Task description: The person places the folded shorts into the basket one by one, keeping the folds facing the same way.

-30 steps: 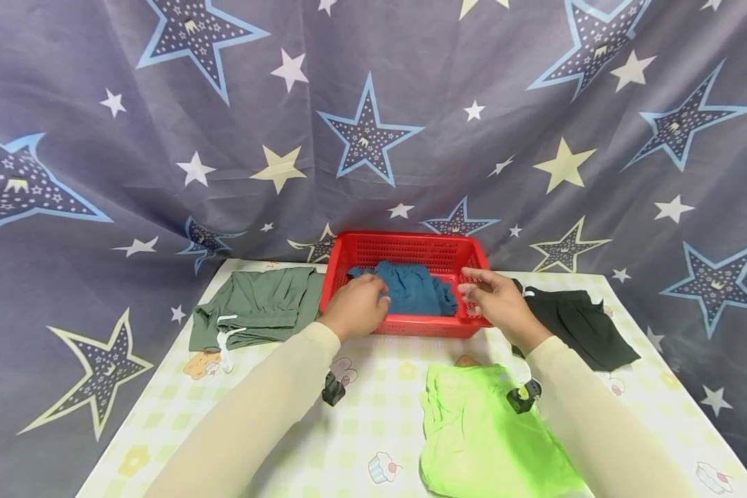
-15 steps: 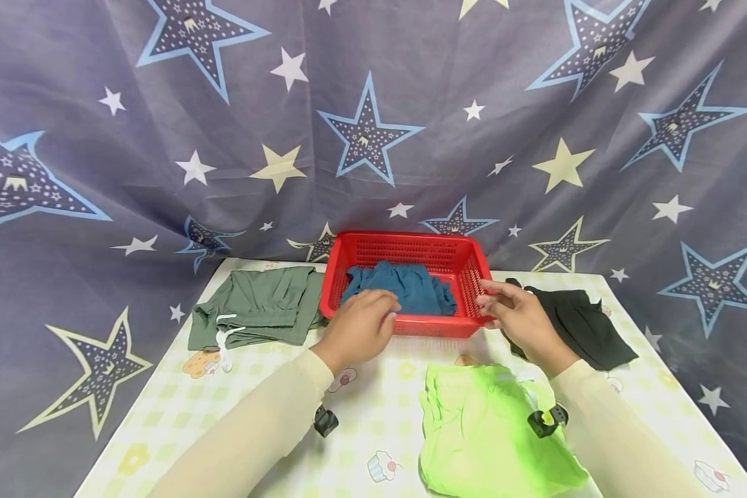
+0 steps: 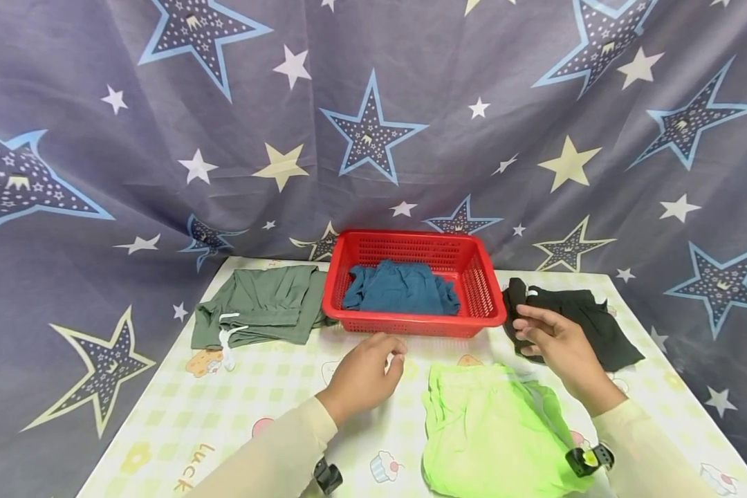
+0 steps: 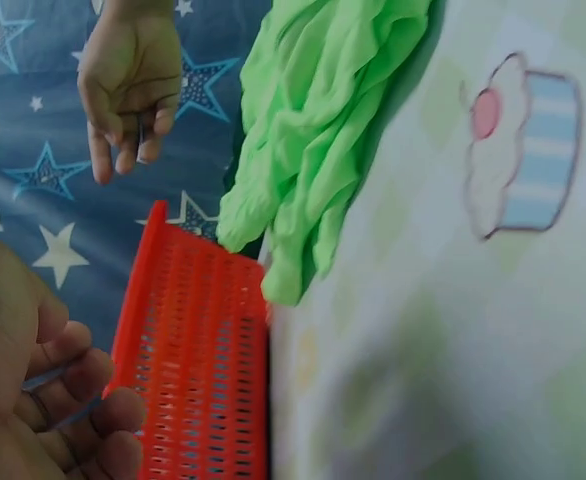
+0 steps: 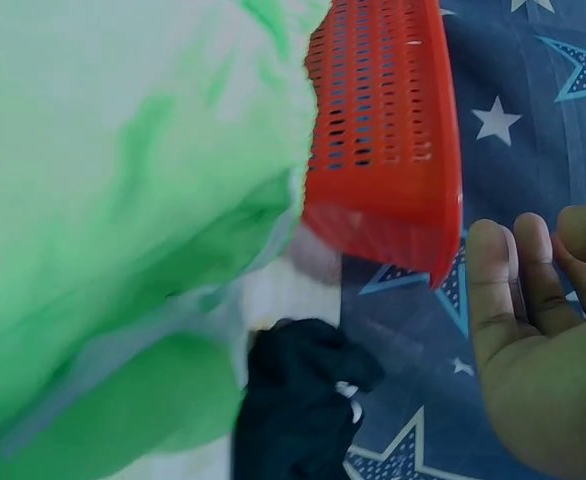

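Observation:
A folded blue garment lies inside the red perforated basket at the back of the table. My left hand hovers in front of the basket, its fingers loosely bent and holding nothing. On the right, my right hand is above the edge of the black garment, fingers relaxed, with nothing in them. Bright green shorts are spread between the hands, nearer the front. In the left wrist view, the fingers of my left hand stand apart from the basket wall.
Grey-green shorts with a white drawstring lie left of the basket, against its side. A checked cloth covers the table. Behind it hangs a dark curtain printed with stars.
Both hands have withdrawn from the basket toward the front. The right one has also shifted right, over the black garment. The blue garment stays in the basket.

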Demonstrator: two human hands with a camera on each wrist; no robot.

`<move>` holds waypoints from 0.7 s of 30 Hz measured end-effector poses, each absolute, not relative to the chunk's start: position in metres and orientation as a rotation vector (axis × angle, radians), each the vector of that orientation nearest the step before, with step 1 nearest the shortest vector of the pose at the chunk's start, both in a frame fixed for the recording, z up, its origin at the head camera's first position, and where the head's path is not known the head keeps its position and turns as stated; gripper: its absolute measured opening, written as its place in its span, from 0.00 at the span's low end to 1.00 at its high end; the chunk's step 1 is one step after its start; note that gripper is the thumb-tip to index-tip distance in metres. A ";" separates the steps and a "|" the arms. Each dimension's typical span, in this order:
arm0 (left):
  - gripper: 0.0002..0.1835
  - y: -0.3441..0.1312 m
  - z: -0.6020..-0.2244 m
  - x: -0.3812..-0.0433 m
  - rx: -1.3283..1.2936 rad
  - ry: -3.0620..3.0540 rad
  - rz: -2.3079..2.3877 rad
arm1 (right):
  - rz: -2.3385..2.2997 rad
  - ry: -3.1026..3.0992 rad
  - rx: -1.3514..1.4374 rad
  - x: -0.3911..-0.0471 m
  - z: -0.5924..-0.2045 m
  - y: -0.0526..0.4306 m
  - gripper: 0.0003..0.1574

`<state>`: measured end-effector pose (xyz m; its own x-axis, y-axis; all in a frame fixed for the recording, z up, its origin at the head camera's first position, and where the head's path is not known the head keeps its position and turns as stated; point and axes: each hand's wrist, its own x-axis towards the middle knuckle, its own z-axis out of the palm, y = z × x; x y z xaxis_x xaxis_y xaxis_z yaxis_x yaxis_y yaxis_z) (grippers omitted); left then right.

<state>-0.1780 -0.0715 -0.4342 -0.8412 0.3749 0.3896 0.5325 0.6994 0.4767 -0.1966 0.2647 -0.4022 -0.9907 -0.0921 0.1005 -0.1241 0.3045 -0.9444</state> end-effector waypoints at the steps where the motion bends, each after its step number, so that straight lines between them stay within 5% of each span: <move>1: 0.07 -0.071 -0.437 -0.177 -0.709 -2.654 -0.874 | 1.823 -2.520 0.200 -0.194 -0.404 0.268 0.27; 21: 0.07 -0.057 -0.464 -0.161 -0.498 -2.898 -1.178 | 1.622 -2.754 0.032 -0.160 -0.438 0.303 0.30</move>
<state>-0.1610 -0.0569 -0.4636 -0.9503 0.2970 0.0931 0.2778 0.6741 0.6844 -0.1597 0.3025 -0.4376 -0.9983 -0.0448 -0.0368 0.0105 0.4850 -0.8744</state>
